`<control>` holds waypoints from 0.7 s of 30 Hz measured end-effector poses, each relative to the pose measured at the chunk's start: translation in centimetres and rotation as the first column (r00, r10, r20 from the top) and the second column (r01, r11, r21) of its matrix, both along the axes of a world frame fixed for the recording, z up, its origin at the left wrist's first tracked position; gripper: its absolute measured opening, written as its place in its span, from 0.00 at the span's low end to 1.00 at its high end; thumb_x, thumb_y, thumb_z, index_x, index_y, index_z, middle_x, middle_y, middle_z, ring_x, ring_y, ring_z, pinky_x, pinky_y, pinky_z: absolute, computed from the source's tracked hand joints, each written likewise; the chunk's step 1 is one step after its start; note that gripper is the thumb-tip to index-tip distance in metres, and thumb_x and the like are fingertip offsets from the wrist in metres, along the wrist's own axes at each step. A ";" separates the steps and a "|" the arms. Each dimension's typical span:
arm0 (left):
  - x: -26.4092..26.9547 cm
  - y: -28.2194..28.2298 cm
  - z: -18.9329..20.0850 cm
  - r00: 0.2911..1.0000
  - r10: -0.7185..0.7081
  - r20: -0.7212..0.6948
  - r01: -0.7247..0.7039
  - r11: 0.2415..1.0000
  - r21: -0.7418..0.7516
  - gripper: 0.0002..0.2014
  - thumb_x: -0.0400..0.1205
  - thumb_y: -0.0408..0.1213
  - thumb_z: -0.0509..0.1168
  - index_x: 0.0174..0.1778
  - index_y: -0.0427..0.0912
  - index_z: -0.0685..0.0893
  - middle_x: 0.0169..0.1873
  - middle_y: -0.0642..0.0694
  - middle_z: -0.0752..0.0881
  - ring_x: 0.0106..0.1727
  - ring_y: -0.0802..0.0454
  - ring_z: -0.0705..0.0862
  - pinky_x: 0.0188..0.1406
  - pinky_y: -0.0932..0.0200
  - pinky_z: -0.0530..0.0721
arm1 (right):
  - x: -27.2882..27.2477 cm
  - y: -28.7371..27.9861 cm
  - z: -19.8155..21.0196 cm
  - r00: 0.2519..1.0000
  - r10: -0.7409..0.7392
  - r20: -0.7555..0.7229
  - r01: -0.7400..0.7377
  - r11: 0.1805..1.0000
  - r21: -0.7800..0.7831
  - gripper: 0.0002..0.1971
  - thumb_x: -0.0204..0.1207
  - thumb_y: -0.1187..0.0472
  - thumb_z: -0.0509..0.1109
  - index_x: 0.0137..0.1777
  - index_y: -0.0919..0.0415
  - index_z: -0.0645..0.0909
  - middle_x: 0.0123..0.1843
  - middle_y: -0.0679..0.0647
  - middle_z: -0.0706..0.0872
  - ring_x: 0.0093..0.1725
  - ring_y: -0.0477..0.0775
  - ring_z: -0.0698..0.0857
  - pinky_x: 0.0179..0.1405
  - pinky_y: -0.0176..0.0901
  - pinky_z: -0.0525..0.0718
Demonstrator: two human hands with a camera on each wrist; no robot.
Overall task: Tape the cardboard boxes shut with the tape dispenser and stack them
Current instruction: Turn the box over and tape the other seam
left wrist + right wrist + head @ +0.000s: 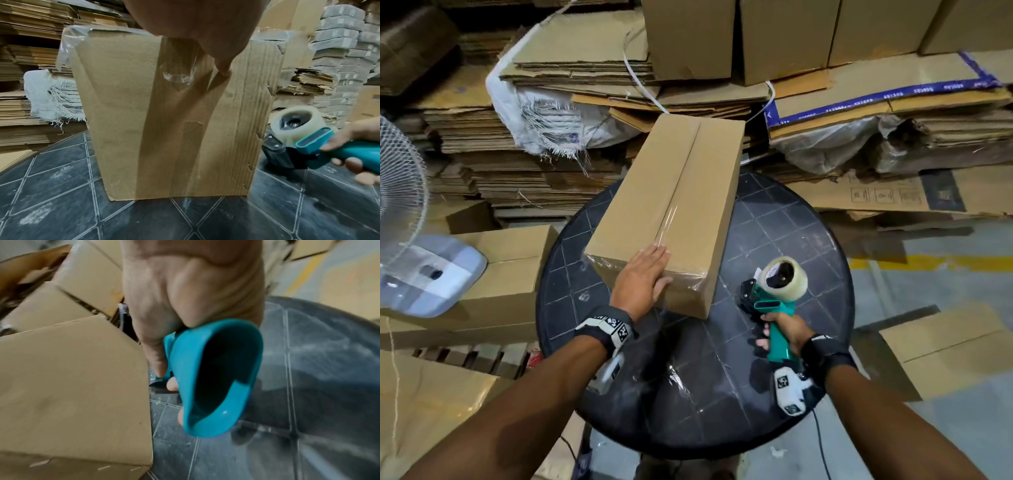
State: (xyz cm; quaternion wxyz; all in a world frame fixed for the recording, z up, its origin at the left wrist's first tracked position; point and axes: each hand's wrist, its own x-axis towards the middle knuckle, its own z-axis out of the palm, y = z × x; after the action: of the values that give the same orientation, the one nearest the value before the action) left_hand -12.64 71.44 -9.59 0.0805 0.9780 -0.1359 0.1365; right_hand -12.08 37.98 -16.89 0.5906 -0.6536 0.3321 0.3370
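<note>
The cardboard box (671,205) is lying lengthwise on the round dark table (784,236), its far end reaching out over the table's back edge and its near end facing the person. Clear tape (666,219) is running along the top seam and folding down over the near face, with more of it wrinkling around the near corners. The left hand (642,277) is resting flat on the near top edge of the box, fingers straight and together on the taped seam, the thumb (224,68) pressing down against the front face. The right hand (782,334) is wrapping its fingers tightly around the teal handle of the tape dispenser (774,301), holding it just beside the box's near right corner, above the table, with the clear roll pointing up and away. Flattened cardboard stacks (524,164) are piling up behind the table, and a white fan (400,192) is standing at the left.
</note>
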 end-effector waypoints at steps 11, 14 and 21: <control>-0.7 1.0 1.7 0.956 -0.099 -0.276 0.120 0.991 0.061 0.45 0.82 0.61 0.62 0.88 0.38 0.55 0.86 0.43 0.51 0.88 0.45 0.48 0.84 0.49 0.40 | -0.6 0.3 2.5 0.915 0.392 0.093 -0.248 0.731 -0.635 0.27 0.77 0.42 0.73 0.56 0.71 0.85 0.57 0.71 0.88 0.61 0.72 0.86 0.54 0.51 0.81; 0.1 2.4 4.2 0.883 -0.207 -0.421 0.207 0.977 -0.047 0.52 0.77 0.78 0.41 0.89 0.43 0.46 0.86 0.49 0.43 0.87 0.53 0.40 0.85 0.54 0.37 | 0.6 3.5 5.4 0.894 0.279 0.350 -0.018 0.804 -0.595 0.20 0.83 0.46 0.67 0.47 0.66 0.83 0.47 0.66 0.87 0.58 0.71 0.86 0.53 0.52 0.79; 6.3 8.4 7.2 0.902 -0.300 -0.311 0.266 0.952 -0.149 0.47 0.80 0.74 0.30 0.88 0.44 0.53 0.86 0.50 0.51 0.88 0.53 0.46 0.87 0.51 0.46 | 2.6 14.4 12.4 0.608 -0.287 0.740 0.290 0.948 0.130 0.17 0.89 0.47 0.58 0.71 0.50 0.78 0.67 0.41 0.81 0.64 0.36 0.78 0.72 0.42 0.72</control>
State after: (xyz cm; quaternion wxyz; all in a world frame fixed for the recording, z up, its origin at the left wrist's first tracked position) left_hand -6.37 79.83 -2.36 0.1714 0.9512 -0.2540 -0.0353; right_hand -9.46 52.38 -4.50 0.7198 -0.6726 0.1599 -0.0630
